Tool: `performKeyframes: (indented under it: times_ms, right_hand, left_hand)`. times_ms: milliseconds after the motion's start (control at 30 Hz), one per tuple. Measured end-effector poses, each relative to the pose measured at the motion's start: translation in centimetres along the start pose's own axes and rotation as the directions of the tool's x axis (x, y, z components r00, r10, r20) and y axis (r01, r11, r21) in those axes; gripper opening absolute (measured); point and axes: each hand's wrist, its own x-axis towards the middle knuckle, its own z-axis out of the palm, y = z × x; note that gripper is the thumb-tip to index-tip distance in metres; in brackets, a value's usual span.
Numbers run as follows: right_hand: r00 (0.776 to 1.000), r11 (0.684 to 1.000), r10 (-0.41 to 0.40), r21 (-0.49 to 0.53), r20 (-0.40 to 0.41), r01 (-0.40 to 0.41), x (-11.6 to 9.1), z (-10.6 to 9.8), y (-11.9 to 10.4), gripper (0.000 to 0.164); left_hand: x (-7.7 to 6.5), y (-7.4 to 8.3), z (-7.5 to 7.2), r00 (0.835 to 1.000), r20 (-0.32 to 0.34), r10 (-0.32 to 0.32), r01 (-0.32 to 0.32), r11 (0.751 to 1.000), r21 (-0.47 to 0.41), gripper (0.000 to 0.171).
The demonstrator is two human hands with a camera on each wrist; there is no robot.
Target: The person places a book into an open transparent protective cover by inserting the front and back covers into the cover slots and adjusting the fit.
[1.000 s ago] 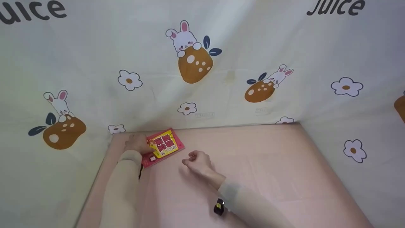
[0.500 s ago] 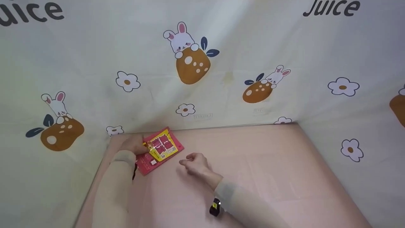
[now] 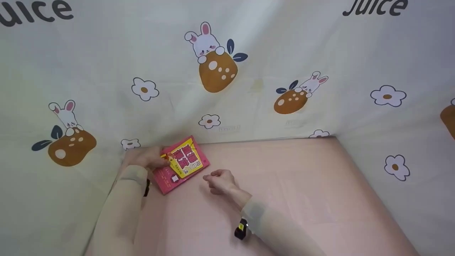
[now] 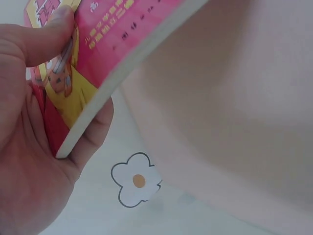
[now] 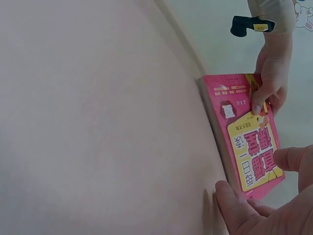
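A thick pink book (image 3: 167,181) with a yellow panel and red lettering on its cover is near the far left corner of the table. My left hand (image 3: 151,158) grips its left side. In the left wrist view the thumb (image 4: 51,32) presses on the cover while the fingers go behind the book, partly hidden. My right hand (image 3: 222,183) is just right of the book, fingers loosely bent and holding nothing. From the right wrist view, its thumb (image 5: 291,159) and fingers overlap the book's near end.
The pink table surface (image 3: 284,188) meets pale cloth walls (image 3: 256,113) at the back and both sides, printed with rabbits and flowers. A black strap with a yellow label (image 3: 241,227) is at the right forearm.
My left hand has shifted left, and more of the book's cover shows. The book has moved slightly left, then its far end up toward the back wall. My right hand has barely moved.
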Motion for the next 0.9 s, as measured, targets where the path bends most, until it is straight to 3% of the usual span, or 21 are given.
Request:
performKeyframes:
  times_ms: [67, 233, 367, 567, 800, 900]
  right_hand:
    - [1.0, 1.0, 0.015, 0.009, 0.0, -0.015, 0.0, 0.0, -0.1, 0.051]
    - [0.999, 0.997, 0.031, 0.067, 0.03, -0.033, 0.2, 0.1, 0.0, 0.051]
    - [0.998, 0.992, 0.046, 0.117, 0.047, -0.052, 0.6, 0.3, 0.2, 0.042]
    - [0.996, 0.989, 0.07, 0.128, 0.047, -0.076, 0.6, 0.2, 0.2, 0.046]
    - [0.994, 0.969, 0.022, 0.244, 0.107, -0.048, 1.0, 0.2, 0.1, 0.064]
    - [0.994, 0.952, -0.02, 0.305, 0.109, -0.015, 1.1, 0.3, -0.1, 0.063]
  left_hand:
    - [0.9, -0.2, 0.2, 0.999, 0.005, 0.032, -0.032, 0.999, 0.024, 0.098]
    - [2.1, 0.0, 1.1, 0.991, 0.07, 0.111, -0.099, 0.983, -0.156, 0.1]
    - [1.8, 0.3, 2.0, 0.979, 0.085, 0.186, -0.153, 0.941, -0.301, 0.097]
    - [0.8, 1.0, 2.8, 0.965, 0.103, 0.241, -0.165, 0.863, -0.477, 0.093]
    - [0.5, 1.8, 3.9, 0.958, 0.07, 0.278, -0.201, 0.824, -0.53, 0.082]
    - [0.4, 2.1, 4.2, 0.952, 0.067, 0.299, -0.216, 0.811, -0.544, 0.081]
